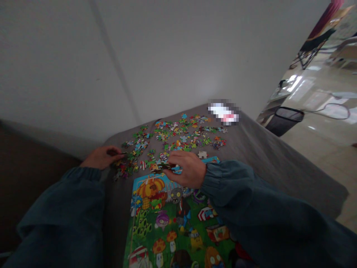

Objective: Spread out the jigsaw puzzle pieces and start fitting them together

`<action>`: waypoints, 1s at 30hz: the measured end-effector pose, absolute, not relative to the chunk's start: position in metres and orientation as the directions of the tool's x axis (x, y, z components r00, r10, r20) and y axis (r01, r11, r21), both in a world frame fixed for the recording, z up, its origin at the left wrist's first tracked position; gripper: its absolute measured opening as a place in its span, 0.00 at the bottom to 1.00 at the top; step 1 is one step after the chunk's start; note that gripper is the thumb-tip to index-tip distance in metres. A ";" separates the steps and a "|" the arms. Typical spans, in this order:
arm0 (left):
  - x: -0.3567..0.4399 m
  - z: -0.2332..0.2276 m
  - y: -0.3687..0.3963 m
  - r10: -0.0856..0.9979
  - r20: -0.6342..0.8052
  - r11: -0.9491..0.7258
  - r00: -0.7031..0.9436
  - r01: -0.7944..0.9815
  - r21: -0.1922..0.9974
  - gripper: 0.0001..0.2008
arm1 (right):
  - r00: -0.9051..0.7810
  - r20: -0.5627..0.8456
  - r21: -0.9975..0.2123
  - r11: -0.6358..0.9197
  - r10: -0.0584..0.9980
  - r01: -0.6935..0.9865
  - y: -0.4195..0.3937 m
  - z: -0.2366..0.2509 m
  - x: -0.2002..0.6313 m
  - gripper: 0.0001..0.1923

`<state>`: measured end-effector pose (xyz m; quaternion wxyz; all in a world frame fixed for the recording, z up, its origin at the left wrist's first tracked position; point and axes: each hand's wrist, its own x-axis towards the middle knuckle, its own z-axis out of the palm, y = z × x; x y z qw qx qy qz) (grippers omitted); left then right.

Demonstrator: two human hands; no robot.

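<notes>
A colourful cartoon jigsaw board [167, 223] lies on a grey cloth-covered table [264, 156] in front of me. Beyond it, several loose puzzle pieces [181, 134] are scattered over the cloth. My right hand [185, 169] rests at the board's top edge, fingers pinched on a joined cluster of pieces [161, 165]. My left hand [102, 157] lies at the left end of the scatter, fingertips closed on a small piece [122, 153]. Both arms wear dark teal sleeves.
A white wall rises right behind the table. A blurred white and pink object [224, 113] sits at the table's far corner. On the shiny floor to the right stands a black bin [284, 120], with a folding chair [312, 48] farther off.
</notes>
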<state>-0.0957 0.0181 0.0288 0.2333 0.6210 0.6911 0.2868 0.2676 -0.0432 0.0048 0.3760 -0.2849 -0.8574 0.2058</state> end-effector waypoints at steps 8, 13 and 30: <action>-0.002 0.057 -0.040 0.940 0.055 -0.064 -0.337 -0.016 0.998 0.18 | -0.485 0.466 -0.690 0.647 0.740 0.325 -0.041 0.009 0.269 0.13; 0.058 0.032 -0.065 0.971 -0.194 0.167 -0.143 -0.182 0.969 0.23 | -0.550 0.282 -0.822 0.493 0.786 0.284 -0.039 0.013 0.271 0.12; 0.053 0.012 -0.077 0.997 0.035 -0.018 -0.068 0.236 0.972 0.23 | -0.661 0.093 -0.861 0.394 0.745 0.322 -0.037 0.004 0.269 0.15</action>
